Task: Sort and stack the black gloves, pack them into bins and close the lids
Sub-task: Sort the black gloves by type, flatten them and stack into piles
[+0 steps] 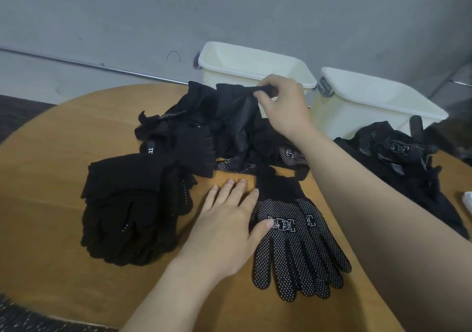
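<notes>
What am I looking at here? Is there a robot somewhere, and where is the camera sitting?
No robot here: a person works with bare hands, and the single picture comes from a wide-angle camera worn on the head, looking down at the work. The surface is a round wooden table. The left hand lies flat, its thumb on a dotted glove laid out in front. The right hand reaches forward, its fingers pinching a black glove out of a jumbled heap. To the left sits a neat glove stack; at the far right lies another glove pile. Behind stand two white bins, both without lids on.
</notes>
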Action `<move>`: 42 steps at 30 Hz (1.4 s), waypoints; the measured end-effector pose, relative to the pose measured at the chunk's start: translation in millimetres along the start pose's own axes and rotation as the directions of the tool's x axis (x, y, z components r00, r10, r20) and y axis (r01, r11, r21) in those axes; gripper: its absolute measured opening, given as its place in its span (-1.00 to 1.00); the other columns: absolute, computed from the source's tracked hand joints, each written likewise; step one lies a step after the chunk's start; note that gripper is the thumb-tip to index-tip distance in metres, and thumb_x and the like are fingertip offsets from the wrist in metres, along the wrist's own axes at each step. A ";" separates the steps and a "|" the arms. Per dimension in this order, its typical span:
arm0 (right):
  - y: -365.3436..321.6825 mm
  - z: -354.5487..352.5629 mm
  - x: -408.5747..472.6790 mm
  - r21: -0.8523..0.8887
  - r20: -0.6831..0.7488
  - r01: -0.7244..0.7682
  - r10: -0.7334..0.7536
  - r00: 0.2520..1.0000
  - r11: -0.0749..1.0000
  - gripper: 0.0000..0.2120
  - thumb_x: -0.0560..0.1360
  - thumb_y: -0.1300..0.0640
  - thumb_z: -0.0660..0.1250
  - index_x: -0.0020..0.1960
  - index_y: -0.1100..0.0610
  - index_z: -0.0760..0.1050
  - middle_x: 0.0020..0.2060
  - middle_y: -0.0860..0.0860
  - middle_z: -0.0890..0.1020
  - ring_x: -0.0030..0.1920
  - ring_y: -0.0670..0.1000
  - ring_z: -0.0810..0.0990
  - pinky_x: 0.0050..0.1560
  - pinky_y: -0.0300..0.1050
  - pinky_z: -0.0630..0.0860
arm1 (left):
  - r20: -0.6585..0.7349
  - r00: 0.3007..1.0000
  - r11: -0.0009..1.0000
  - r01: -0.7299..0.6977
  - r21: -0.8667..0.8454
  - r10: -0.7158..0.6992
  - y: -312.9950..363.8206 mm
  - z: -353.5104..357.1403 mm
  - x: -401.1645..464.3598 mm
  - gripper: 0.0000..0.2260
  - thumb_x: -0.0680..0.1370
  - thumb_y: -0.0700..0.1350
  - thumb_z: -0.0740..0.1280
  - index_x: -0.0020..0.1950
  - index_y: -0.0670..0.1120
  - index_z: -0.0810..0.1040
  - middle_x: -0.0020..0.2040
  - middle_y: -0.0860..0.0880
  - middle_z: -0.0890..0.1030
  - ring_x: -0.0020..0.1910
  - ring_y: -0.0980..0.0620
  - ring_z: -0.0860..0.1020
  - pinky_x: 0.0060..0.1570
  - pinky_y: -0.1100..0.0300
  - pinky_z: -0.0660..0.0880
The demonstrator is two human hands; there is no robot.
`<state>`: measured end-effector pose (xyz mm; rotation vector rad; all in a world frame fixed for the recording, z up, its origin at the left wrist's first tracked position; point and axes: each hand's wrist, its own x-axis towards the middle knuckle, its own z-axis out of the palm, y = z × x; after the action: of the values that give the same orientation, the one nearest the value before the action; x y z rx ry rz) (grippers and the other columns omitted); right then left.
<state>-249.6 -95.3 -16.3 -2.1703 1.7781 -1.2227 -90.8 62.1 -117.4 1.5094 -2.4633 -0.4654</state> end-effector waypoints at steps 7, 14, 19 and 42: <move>-17.6 -49.9 -0.7 0.059 -0.074 -0.039 0.043 0.996 0.998 -0.95 0.56 0.14 0.38 -0.08 0.07 0.59 -0.38 -0.16 0.54 -0.40 -0.17 0.49 -0.30 -0.27 0.36 | 0.009 1.000 0.999 0.012 -0.035 -0.011 -1.3 -0.7 -6.6 -0.33 0.64 0.36 -0.06 0.69 0.09 0.00 0.70 0.09 -0.09 0.65 0.12 -0.19 0.63 0.03 -0.22; -24.5 -98.4 -20.4 0.041 -0.071 -0.080 0.083 0.994 0.996 -0.93 0.56 0.12 0.37 -0.10 0.07 0.57 -0.36 -0.12 0.60 -0.45 -0.15 0.51 -0.28 -0.20 0.38 | -0.013 0.999 0.998 0.030 -0.064 -0.031 3.6 -1.5 -19.8 -0.33 0.64 0.35 -0.06 0.69 0.07 0.03 0.69 0.09 -0.04 0.66 0.13 -0.15 0.63 0.06 -0.20; -26.5 -130.1 -43.1 0.056 -0.109 -0.110 0.116 0.987 0.992 -0.90 0.56 0.15 0.35 -0.13 0.11 0.57 -0.27 0.05 0.67 -0.42 -0.09 0.53 -0.34 -0.20 0.39 | -0.058 0.998 0.995 0.032 -0.093 -0.038 9.4 0.7 -26.7 -0.34 0.64 0.34 -0.02 0.68 0.07 0.09 0.69 0.09 0.05 0.66 0.12 -0.07 0.63 0.08 -0.16; 31.3 -139.3 -202.9 0.368 -0.066 -0.268 0.313 0.948 0.890 -0.94 0.58 0.26 0.41 -0.02 0.14 0.64 -0.13 0.07 0.70 -0.11 0.06 0.68 -0.04 0.01 0.60 | -0.539 0.837 0.995 -0.072 0.069 0.097 38.4 8.7 25.2 -0.68 0.50 0.00 0.53 0.25 0.06 0.68 0.34 0.01 0.61 0.47 -0.12 0.38 0.52 -0.15 0.14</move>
<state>-361.2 124.6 -43.4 -1.5974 1.6852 -1.4880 -136.8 57.2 -110.7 1.3085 -2.0814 0.0447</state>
